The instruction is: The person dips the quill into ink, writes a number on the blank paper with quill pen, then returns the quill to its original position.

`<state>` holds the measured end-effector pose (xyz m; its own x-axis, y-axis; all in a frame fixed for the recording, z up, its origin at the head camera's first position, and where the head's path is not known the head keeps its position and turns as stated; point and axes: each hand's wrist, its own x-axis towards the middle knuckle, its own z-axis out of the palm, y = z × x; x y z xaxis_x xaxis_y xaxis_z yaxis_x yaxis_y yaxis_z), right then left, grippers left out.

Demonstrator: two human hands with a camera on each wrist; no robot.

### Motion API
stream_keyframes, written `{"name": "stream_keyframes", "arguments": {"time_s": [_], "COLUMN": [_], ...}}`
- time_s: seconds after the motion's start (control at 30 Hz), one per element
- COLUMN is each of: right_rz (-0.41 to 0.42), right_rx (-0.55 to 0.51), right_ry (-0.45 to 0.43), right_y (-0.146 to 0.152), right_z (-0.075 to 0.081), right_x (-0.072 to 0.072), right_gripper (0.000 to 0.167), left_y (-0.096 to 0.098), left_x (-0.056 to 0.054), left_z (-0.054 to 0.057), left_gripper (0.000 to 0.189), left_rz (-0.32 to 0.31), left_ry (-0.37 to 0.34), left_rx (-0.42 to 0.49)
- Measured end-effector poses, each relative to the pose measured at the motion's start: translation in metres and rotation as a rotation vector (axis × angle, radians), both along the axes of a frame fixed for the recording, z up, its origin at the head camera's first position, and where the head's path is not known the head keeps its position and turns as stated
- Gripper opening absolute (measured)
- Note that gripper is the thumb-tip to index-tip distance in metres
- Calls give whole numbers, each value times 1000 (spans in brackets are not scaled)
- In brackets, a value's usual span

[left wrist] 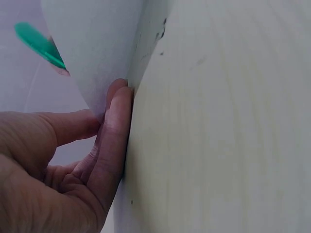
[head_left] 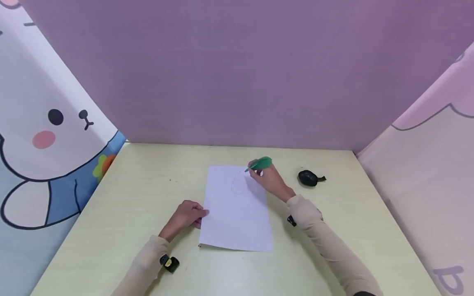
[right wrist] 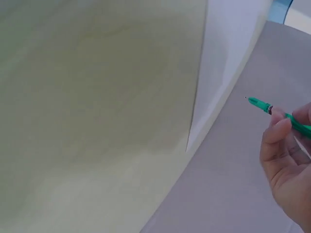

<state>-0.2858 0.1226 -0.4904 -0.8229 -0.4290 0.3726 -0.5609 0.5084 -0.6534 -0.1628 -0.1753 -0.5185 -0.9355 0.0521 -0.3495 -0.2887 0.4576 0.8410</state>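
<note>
A white sheet of paper (head_left: pixel 237 222) lies on the table, with a faint rounded outline on its upper part. My left hand (head_left: pixel 187 214) pinches the sheet's left edge. In the left wrist view the thumb of the left hand (left wrist: pixel 63 170) is on one side of the paper (left wrist: pixel 92 43) and the fingers on the other, against the tabletop. My right hand (head_left: pixel 272 179) holds a green pen (head_left: pixel 262 163) with a broad leaf-like end over the upper right of the sheet. The right wrist view shows the pen (right wrist: pixel 260 104) between thumb and fingers; whether its tip touches paper I cannot tell.
A small black rounded object (head_left: pixel 308 178) with a short strap lies right of the right hand on the pale table (head_left: pixel 155 176). A purple wall (head_left: pixel 237 82) rises behind the table, with printed panels at both sides.
</note>
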Motion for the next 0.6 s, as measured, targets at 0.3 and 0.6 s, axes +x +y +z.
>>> {"name": "stream_keyframes", "arguments": {"time_s": [0.3,0.6], "right_rz": [51,111], "right_rx": [-1,-64], "right_ry": [61,58], "right_y": [10,25], "right_z": [-6,-6], "right_x": [3,2], "right_gripper": [12,25], "left_y": [2,2], "left_x": [2,-1], "left_z": [-4,-2], "left_gripper": [16,17], "left_rz": [0,4], "left_ry": [2,10], "left_rx": [-7,-26]}}
